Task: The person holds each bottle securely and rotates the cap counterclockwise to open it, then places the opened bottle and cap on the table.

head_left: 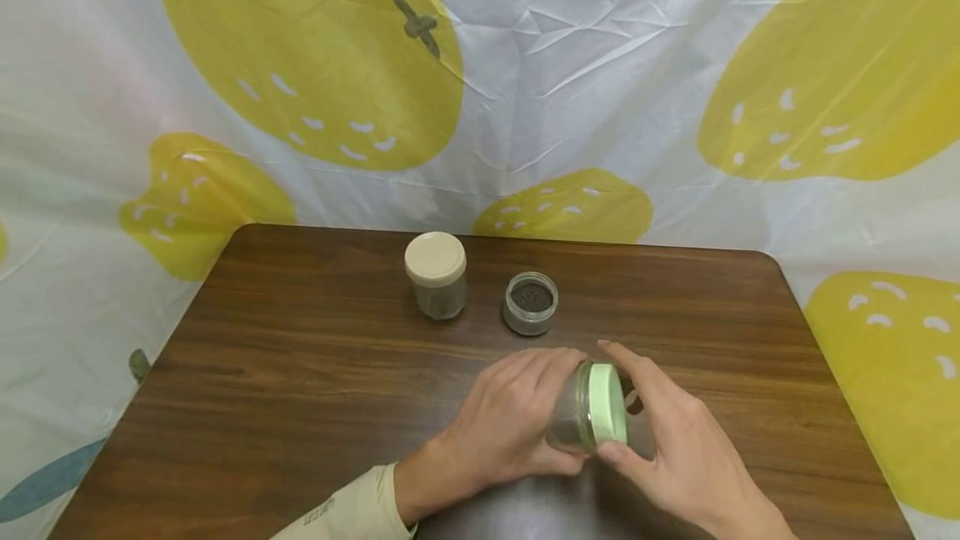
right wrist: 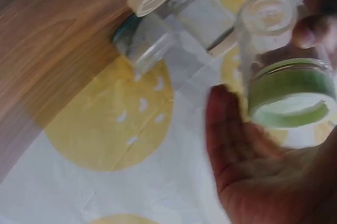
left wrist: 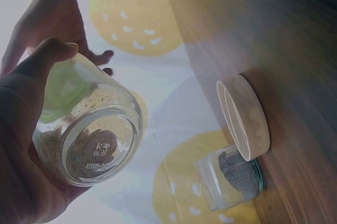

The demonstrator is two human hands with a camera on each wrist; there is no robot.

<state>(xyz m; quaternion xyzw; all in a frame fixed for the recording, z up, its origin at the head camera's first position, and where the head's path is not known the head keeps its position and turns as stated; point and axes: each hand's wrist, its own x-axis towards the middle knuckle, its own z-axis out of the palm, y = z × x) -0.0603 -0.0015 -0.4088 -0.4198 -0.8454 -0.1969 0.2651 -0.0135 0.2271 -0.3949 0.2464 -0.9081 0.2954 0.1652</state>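
My left hand (head_left: 510, 415) grips a clear glass jar (left wrist: 100, 134) that lies tilted over, its bottom turned left and its pale green lid (head_left: 606, 402) facing right. Fine brown specks cling inside the glass, as the left wrist view shows. Around the lid end, my right hand (head_left: 686, 440) is spread, thumb near the lid's lower rim. Its fingers (right wrist: 226, 129) are nearly straight and stand apart from the lid in the right wrist view. Whether the thumb touches the lid, I cannot tell.
Behind the hands stands a lidless small jar (head_left: 530, 303) of dark grains. Left of it is a taller jar (head_left: 438, 277) with a cream lid. A loose beige lid (left wrist: 245, 116) rests on the brown wooden table (head_left: 300, 407). A lemon-print cloth (head_left: 510, 107) hangs behind.
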